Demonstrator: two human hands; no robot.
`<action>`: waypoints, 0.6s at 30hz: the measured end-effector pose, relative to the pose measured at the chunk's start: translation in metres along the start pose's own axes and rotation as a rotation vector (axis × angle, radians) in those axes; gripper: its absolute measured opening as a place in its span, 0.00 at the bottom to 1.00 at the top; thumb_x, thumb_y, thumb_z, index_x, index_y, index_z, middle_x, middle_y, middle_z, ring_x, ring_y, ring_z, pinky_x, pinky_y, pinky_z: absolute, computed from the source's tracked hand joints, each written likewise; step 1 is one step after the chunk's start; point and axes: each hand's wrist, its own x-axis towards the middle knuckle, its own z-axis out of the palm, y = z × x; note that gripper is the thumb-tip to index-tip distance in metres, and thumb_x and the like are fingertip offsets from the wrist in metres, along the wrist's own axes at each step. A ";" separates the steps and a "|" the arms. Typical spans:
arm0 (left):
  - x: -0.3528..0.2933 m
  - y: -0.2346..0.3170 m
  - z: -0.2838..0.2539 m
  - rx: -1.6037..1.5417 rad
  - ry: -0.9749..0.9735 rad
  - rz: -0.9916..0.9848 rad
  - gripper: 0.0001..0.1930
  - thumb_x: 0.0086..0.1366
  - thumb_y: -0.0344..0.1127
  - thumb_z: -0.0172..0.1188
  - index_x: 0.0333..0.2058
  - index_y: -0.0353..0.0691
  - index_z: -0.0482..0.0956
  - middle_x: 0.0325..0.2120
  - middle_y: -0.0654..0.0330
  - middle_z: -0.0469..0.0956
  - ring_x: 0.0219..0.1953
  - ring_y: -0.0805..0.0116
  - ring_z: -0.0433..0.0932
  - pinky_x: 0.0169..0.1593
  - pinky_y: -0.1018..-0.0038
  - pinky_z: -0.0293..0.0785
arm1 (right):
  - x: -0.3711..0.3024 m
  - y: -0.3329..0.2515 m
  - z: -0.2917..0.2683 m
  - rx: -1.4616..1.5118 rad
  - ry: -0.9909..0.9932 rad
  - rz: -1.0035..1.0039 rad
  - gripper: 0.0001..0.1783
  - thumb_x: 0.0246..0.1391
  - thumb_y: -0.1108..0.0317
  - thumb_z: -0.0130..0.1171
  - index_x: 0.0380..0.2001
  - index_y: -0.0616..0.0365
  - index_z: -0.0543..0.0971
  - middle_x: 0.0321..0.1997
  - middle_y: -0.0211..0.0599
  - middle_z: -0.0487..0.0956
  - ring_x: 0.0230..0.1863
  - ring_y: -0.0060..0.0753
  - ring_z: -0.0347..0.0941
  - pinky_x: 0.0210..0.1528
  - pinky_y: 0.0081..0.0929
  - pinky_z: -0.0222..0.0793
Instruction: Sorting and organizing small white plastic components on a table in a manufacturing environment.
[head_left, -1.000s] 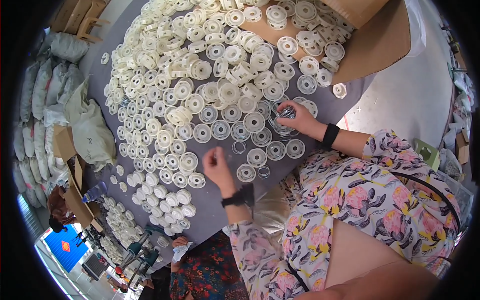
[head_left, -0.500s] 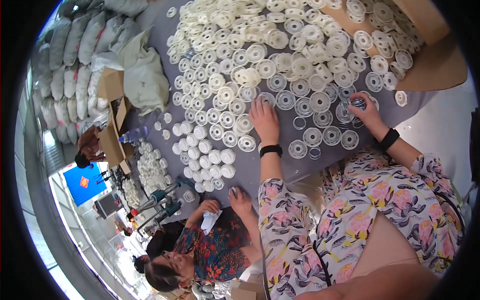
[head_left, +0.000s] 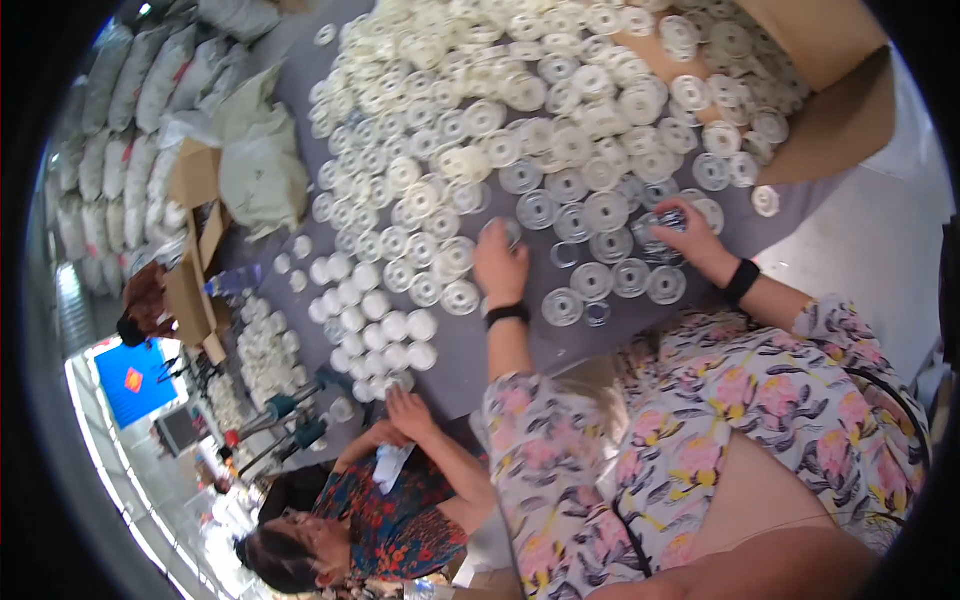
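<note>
While discs (head_left: 594,207) crowd grey tabletop (head_left: 452,345) | sacks (head_left: 122,155) stacked (far left)

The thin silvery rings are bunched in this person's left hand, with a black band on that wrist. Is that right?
Not quite: the head view shows the silvery rings in the person's right hand, not the left hand. That wrist does wear a black band.

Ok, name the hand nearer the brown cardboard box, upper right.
Right: the right hand is below-left of the box in the picture; the left hand is much farther left.
</note>
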 end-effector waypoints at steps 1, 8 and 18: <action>-0.004 0.001 0.014 -0.030 -0.029 -0.019 0.26 0.47 0.34 0.63 0.47 0.37 0.71 0.42 0.49 0.74 0.42 0.49 0.74 0.46 0.58 0.69 | 0.002 0.011 -0.009 -0.029 0.049 -0.027 0.19 0.43 0.62 0.66 0.39 0.56 0.74 0.38 0.30 0.76 0.39 0.23 0.70 0.45 0.23 0.66; -0.045 0.013 -0.009 -0.261 0.118 -0.108 0.26 0.49 0.32 0.65 0.49 0.36 0.73 0.42 0.51 0.77 0.39 0.53 0.75 0.43 0.63 0.71 | -0.002 0.005 -0.015 0.047 -0.013 0.134 0.19 0.45 0.64 0.65 0.40 0.57 0.73 0.41 0.31 0.75 0.45 0.25 0.69 0.52 0.23 0.61; -0.038 0.020 0.006 -0.023 0.182 -0.182 0.26 0.51 0.36 0.66 0.49 0.36 0.72 0.44 0.49 0.72 0.43 0.52 0.71 0.49 0.61 0.66 | 0.000 0.021 -0.025 0.025 0.041 0.056 0.19 0.45 0.64 0.65 0.40 0.58 0.73 0.41 0.32 0.75 0.46 0.26 0.69 0.52 0.25 0.61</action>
